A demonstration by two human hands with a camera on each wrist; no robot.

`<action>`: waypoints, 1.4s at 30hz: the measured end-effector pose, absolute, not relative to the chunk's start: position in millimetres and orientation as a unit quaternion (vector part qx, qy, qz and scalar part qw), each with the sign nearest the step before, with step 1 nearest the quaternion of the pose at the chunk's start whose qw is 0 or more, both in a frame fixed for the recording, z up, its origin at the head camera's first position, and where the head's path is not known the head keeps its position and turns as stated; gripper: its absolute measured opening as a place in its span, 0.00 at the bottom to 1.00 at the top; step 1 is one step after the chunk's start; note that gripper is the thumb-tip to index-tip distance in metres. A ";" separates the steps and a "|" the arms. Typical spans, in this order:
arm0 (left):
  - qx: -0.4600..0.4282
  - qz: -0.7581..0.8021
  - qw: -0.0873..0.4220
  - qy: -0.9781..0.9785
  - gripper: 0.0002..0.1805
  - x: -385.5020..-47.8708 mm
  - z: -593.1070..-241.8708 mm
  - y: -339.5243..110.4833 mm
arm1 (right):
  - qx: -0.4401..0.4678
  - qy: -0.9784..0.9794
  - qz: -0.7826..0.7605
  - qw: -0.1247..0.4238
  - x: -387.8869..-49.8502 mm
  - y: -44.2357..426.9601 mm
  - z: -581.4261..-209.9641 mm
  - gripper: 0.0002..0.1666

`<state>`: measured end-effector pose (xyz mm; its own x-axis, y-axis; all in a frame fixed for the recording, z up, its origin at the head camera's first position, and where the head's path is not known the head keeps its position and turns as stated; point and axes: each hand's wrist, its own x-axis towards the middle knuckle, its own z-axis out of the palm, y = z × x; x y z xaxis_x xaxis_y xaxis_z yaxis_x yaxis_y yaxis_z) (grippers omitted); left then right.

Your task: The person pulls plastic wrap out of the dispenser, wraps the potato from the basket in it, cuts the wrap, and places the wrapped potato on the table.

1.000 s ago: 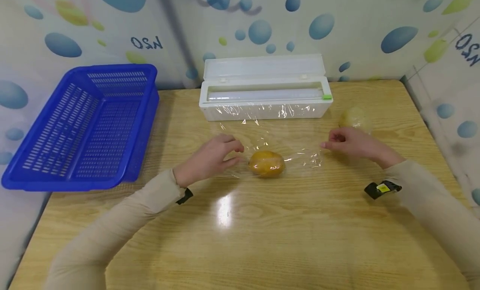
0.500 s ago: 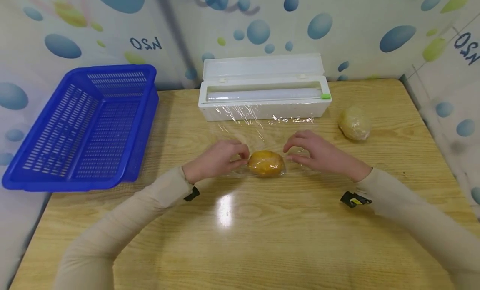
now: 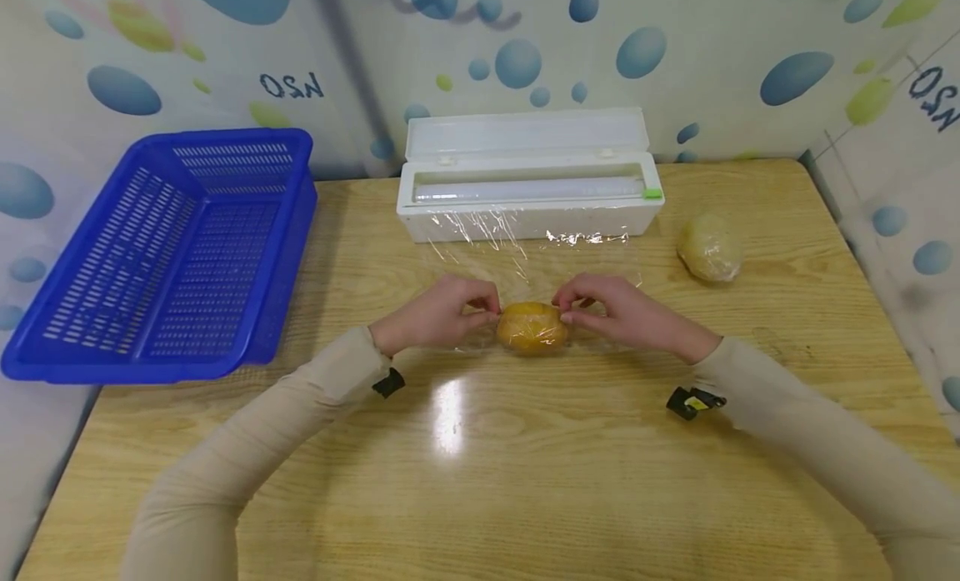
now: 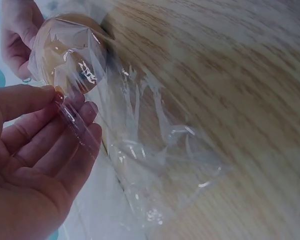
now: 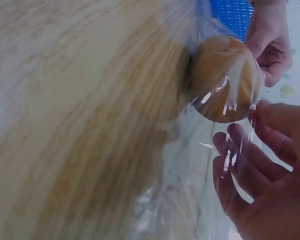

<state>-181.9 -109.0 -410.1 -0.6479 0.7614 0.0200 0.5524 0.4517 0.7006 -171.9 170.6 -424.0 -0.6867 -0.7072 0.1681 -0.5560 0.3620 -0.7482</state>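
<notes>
Right hand [image 3: 615, 312] has moved farther from the desk's [image 3: 540, 481] right edge; tips together, its fingers [image 5: 282, 117] and the left hand [image 3: 441, 313] pinch cling film [image 4: 155, 130].

from the yellow-orange fruit [image 3: 532, 329], passage is possible toward six o'clock; at twelve, the white box [image 3: 528, 220] blocks the way.

Head view: left sleeve [image 3: 277, 427] runs off the bottom, right sleeve [image 3: 817, 439] off the lower right, and the film [image 3: 517, 252] is so see-through I can't trace all its edges. Left wrist view chops the left hand [image 4: 35, 160] at left and bottom; right wrist view crops the right hand [image 5: 277, 192] lower right, the basket [image 5: 232, 15] up top, and blurs the table [image 5: 90, 125].
</notes>
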 end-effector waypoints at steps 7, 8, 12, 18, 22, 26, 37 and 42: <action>0.387 0.363 0.149 0.834 0.02 -182.8 -411.9 -108.1 | -0.349 0.825 -0.429 0.114 -171.6 167.4 -427.1 0.04; 0.387 0.365 0.148 0.834 0.03 -183.0 -412.4 -108.1 | -0.343 0.825 -0.433 0.118 -171.0 167.0 -427.0 0.04; 0.389 0.380 0.147 0.826 0.04 -183.7 -415.0 -108.1 | -0.330 0.816 -0.452 0.144 -170.1 164.5 -427.6 0.09; 0.397 0.400 0.156 0.811 0.04 -183.9 -415.8 -107.9 | -0.355 0.806 -0.449 0.147 -169.5 161.2 -428.1 0.16; 0.400 0.399 0.156 0.810 0.03 -183.6 -415.8 -108.2 | -0.364 0.802 -0.452 0.144 -170.3 161.5 -429.1 0.13; 0.404 0.400 0.157 0.808 0.04 -183.3 -415.0 -108.4 | -0.368 0.797 -0.454 0.153 -170.8 160.8 -427.3 0.12; 0.394 0.402 0.168 0.809 0.05 -181.9 -416.3 -108.4 | -0.457 0.812 -0.355 -0.076 -158.2 156.2 -422.5 0.11; 0.391 0.405 0.165 0.810 0.04 -182.5 -418.5 -109.3 | -0.518 0.796 -0.283 -0.137 -147.6 155.0 -423.8 0.10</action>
<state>-182.5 -109.3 -418.5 -0.6397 0.7671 0.0482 0.4993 0.3670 0.7849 -147.6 155.0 -423.8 -0.4266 -0.7465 0.5107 -0.9013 0.3039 -0.3088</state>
